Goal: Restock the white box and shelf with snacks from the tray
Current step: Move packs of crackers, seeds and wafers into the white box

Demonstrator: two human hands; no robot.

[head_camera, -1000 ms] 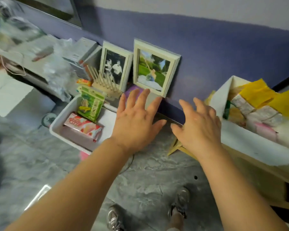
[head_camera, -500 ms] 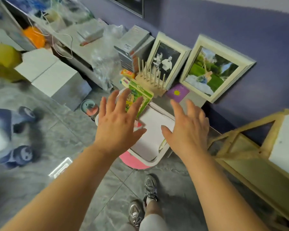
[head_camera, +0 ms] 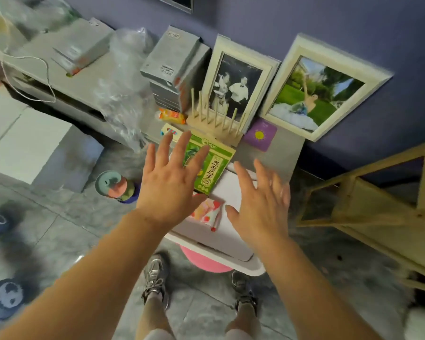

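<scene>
The left hand (head_camera: 168, 185) is spread flat, fingers apart and empty, palm down above the tray (head_camera: 243, 263). Its fingertips cover part of a green packet (head_camera: 212, 171) that leans at the tray's far end. The right hand (head_camera: 260, 208) is also open and empty, fingers splayed, over the tray's bare white floor. Between the two hands, a pink-and-white packet (head_camera: 207, 213) lies in the tray, partly hidden by the left thumb. The tray sits on a pink stool (head_camera: 206, 262), just above the person's shoes (head_camera: 155, 278).

Beyond the green packet stands a wooden peg rack (head_camera: 214, 119), with an orange packet (head_camera: 172, 116) beside it and a purple card (head_camera: 260, 134) to its right. Two framed photos (head_camera: 236, 87) lean against the purple wall. A wooden shelf frame (head_camera: 368, 200) stands at the right. The white box is out of view.
</scene>
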